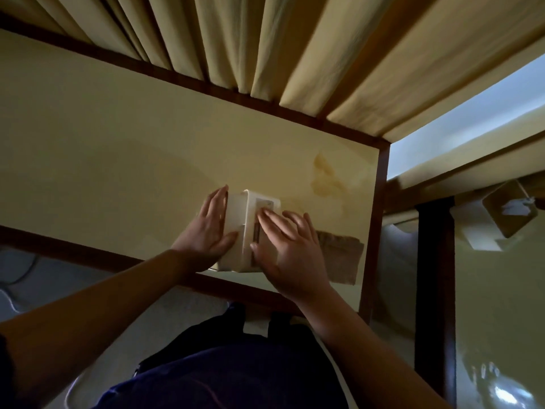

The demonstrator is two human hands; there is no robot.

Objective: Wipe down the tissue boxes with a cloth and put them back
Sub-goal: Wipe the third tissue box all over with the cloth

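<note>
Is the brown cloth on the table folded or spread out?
Spread out: the brown cloth lies flat on the table, beside the tissue box. The right hand covers its left part.

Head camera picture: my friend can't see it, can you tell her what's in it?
Two hands rest flat on a white tissue box on a cream table with a dark wooden rim: the left hand against its side, the right hand on its top. A brown cloth lies beside the box, and pleated curtains hang behind the table.
</note>
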